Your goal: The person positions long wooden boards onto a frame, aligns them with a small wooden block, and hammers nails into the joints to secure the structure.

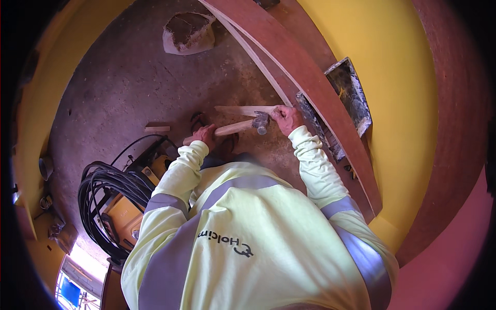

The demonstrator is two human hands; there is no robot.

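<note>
Hammer (232,128), wood-handled, qty 1: L hand (205,135) is clamping its handle, head hanging just beside R hand (288,120), all above floor (113,88). Pale wood strip (243,110), qty 1: R hand is gripping its right end, near left edge of brown board (323,106). Sm. wood block (157,128): lying on floor, left of L hand. Open-topped sack (194,45): sitting on floor — well beyond hands, left of board. Blk cable coil (101,191): lying against orange machine (124,217).
</note>
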